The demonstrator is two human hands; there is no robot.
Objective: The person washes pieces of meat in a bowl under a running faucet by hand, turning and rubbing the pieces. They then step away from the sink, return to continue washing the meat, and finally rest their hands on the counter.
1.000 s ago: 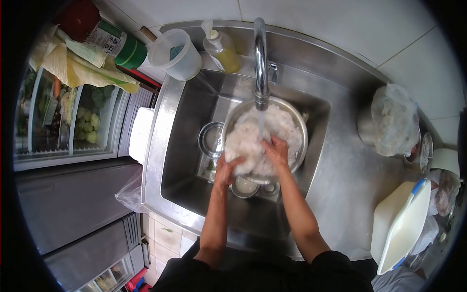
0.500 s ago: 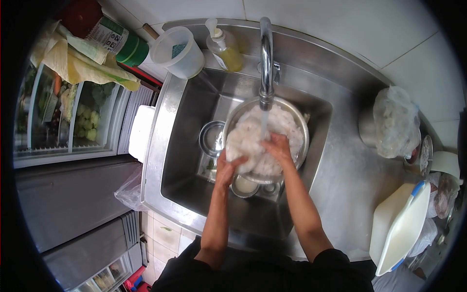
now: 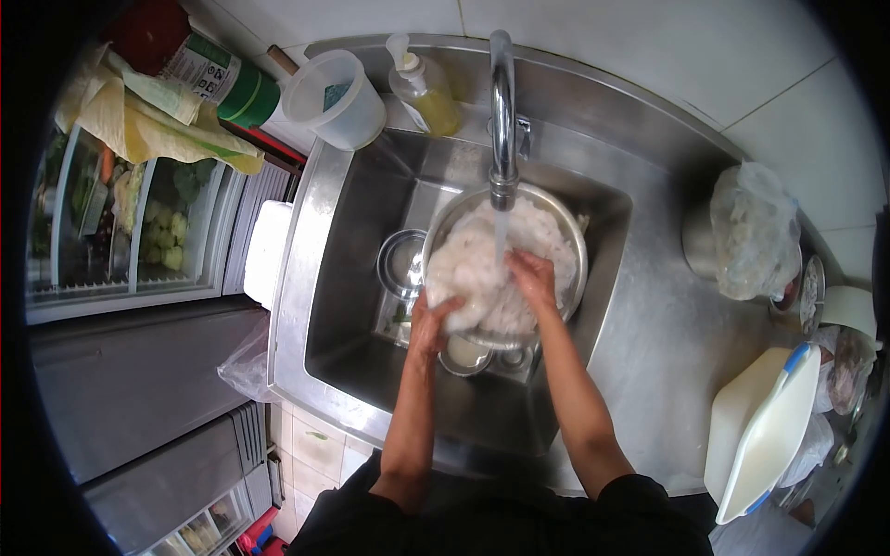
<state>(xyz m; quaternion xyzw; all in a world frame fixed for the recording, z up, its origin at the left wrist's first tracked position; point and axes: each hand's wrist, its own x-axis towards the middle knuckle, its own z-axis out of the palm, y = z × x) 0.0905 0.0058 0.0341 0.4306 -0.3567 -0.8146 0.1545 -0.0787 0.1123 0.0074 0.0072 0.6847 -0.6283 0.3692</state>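
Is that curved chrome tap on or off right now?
On: a whitish stream of water falls from the curved chrome tap onto the pale, soft-looking mass in the round metal bowl.

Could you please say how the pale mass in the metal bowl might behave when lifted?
The pale mass is probably slippery, since water runs onto it from the tap. It seems soft and floppy, given its lumpy outline. It may be heavy, filling much of the metal bowl.
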